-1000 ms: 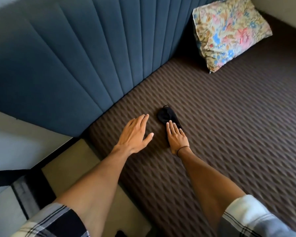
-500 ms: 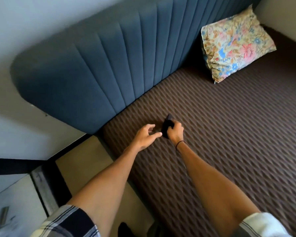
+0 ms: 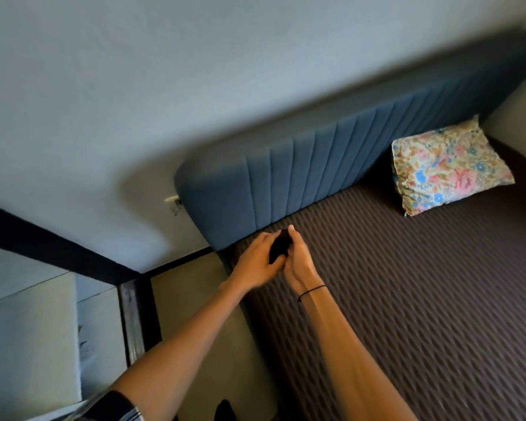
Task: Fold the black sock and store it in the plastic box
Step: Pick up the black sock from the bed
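Both hands meet over the brown ribbed mattress (image 3: 407, 299), near its corner below the blue padded headboard (image 3: 301, 177). The left hand (image 3: 257, 262) and right hand (image 3: 299, 259) have their fingers clamped on the bunched small black fabric sock (image 3: 278, 247) between them.

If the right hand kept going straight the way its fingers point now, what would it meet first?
Probably the blue headboard. The right hand, holding the black sock together with the left hand, points up and away along the bed's edge, and the headboard's lower part lies just beyond the fingertips. Depth is unclear.
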